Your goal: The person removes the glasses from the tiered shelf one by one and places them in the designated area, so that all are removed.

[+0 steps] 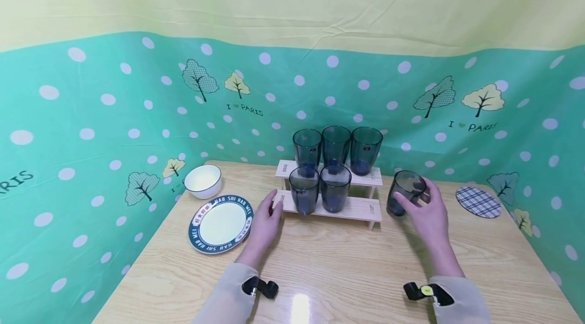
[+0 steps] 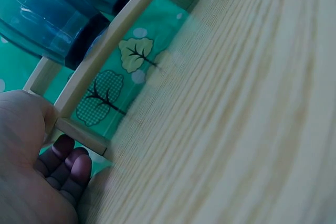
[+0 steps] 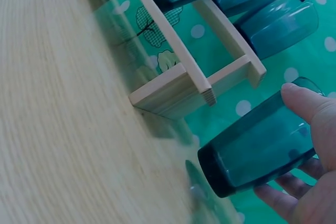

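The right hand grasps a smoky-dark, tapered glass tumbler near the back edge of the beige wooden desk, beside a pale two-tier wooden rack. The left hand is at its left end, grip unclear.

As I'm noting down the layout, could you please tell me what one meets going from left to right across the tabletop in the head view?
Blue-rimmed plate, left hand, two-tier wooden stand, dark glass in the right hand, round checked mat.
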`<move>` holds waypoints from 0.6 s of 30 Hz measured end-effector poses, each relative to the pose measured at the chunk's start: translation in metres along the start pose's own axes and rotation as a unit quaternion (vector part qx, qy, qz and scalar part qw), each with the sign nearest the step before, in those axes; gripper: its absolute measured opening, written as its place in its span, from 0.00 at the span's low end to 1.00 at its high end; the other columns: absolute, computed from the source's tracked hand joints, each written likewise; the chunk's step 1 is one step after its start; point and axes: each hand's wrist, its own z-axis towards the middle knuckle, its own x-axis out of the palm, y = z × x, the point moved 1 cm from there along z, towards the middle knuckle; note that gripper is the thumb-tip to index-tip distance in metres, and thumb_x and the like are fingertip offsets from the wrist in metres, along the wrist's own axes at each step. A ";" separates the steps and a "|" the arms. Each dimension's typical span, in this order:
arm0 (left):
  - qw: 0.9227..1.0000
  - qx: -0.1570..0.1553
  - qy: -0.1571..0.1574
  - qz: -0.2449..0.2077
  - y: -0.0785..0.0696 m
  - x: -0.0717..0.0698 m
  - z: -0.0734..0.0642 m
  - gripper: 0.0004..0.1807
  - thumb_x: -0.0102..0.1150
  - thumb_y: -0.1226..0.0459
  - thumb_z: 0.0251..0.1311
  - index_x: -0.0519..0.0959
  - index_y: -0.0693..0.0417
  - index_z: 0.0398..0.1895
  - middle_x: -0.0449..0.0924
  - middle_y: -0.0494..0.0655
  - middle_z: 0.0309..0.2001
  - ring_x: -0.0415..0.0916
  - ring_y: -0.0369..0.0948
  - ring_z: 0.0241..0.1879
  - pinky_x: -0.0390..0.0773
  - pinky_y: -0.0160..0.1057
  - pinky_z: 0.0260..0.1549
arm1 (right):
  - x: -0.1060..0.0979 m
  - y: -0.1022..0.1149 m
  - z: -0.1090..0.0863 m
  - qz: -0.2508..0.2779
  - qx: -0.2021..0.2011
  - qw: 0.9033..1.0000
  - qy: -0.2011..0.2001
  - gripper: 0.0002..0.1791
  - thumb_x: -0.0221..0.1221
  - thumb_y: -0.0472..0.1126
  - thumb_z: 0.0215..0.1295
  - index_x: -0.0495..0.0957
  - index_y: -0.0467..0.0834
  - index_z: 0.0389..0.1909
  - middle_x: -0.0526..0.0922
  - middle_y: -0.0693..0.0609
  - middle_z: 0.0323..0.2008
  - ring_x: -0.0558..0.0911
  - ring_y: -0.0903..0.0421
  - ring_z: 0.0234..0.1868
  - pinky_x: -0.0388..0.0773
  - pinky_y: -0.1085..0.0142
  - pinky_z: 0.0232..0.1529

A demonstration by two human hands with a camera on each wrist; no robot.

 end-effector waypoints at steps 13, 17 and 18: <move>1.000 0.001 0.004 -0.004 -0.005 -0.001 -0.002 0.32 0.54 0.55 0.86 0.66 0.56 0.86 0.67 0.64 0.81 0.65 0.59 0.80 0.66 0.59 0.79 | 0.006 -0.009 0.001 0.006 0.014 1.000 0.007 0.61 0.75 0.62 0.68 0.50 0.50 0.91 0.63 0.37 0.83 0.73 0.35 0.77 0.77 0.41 0.72; 1.000 0.000 0.004 -0.005 -0.005 -0.001 -0.002 0.32 0.54 0.55 0.86 0.66 0.56 0.86 0.66 0.64 0.81 0.64 0.59 0.80 0.65 0.58 0.79 | 0.009 -0.009 0.002 0.009 0.012 1.000 0.008 0.61 0.75 0.61 0.68 0.49 0.51 0.91 0.63 0.37 0.83 0.72 0.34 0.77 0.76 0.40 0.72; 1.000 0.000 0.004 -0.005 -0.005 -0.002 -0.002 0.32 0.54 0.55 0.86 0.65 0.56 0.86 0.66 0.64 0.81 0.64 0.59 0.80 0.65 0.58 0.79 | 0.009 -0.009 0.002 0.009 0.010 1.000 0.008 0.61 0.75 0.61 0.69 0.49 0.51 0.91 0.63 0.37 0.83 0.72 0.34 0.77 0.76 0.40 0.72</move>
